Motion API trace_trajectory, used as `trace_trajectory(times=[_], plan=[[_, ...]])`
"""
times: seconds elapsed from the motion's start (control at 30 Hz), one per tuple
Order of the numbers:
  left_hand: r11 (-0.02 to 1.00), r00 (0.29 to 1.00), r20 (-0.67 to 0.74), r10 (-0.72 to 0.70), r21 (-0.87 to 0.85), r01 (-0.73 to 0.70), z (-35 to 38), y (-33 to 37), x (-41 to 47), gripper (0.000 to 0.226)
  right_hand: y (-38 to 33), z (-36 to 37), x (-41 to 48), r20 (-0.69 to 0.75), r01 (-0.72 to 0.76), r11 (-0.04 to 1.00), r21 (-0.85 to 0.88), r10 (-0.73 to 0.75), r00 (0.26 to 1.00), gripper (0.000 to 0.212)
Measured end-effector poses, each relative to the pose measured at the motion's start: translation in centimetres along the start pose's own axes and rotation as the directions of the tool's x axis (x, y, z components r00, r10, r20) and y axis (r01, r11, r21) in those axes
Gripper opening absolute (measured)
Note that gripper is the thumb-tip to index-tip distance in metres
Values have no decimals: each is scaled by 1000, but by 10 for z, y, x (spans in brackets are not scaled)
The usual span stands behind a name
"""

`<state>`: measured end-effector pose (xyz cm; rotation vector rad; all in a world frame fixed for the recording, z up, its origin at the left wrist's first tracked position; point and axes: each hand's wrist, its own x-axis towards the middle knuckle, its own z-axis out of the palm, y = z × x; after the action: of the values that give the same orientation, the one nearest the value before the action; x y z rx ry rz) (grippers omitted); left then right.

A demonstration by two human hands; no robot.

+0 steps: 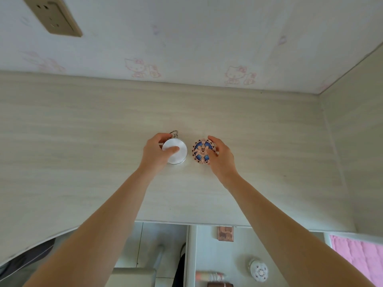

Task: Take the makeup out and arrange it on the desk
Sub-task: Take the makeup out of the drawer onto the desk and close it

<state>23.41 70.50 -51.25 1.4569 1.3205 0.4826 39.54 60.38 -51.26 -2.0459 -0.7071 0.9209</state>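
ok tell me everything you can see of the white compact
The white compact is a round, flat case with a plain white lid and a thin silvery rim. A small metal ring sits at its far edge. It seems to lie lid up on the desk. The left hand grips it, thumb across the lid. The patterned compact sits to its right, not touching.

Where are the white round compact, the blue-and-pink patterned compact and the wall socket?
white round compact [179, 158]: head view, lower right of lid.
patterned compact [200, 151]: head view, middle of lid.
wall socket [54, 16]: head view, faceplate.
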Motion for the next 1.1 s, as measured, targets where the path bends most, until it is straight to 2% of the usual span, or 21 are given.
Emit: trace_trajectory(times=[0.13,0.3,0.5,0.6,0.7,0.8,0.9,1.0,1.1], plan=[[985,996,65,61,155,-70,-1,1,10,40,3,1,4,21,7,999,-49,-6,1000,43],[920,986,75,147,356,-164,1,-9,17,34,6,1,4,-12,119,972,-203,-124,992,48],[902,981,68,183,386,-195,3,-13,17,31,7,3,11,27,112,961,-253,-108,994,50],[893,974,11,225,398,-211,7,-14,7,35,9,2,11,35,98,950,-297,-92,995,49],[850,939,-34,343,437,-295,12,-19,-13,37,11,0,9,37,121,932,-341,-115,993,49],[767,877,2,481,484,-422,19,-27,-28,40,12,-2,6,46,161,912,-377,-155,987,47],[697,847,59,529,539,-473,25,-34,-34,45,11,-1,-2,49,246,848,-469,-253,966,50],[658,844,88,529,585,-474,29,-39,-32,46,14,2,-10,111,346,727,-594,-351,930,60],[640,840,98,533,603,-476,31,-37,-26,45,16,2,-10,167,389,653,-650,-376,911,60]])
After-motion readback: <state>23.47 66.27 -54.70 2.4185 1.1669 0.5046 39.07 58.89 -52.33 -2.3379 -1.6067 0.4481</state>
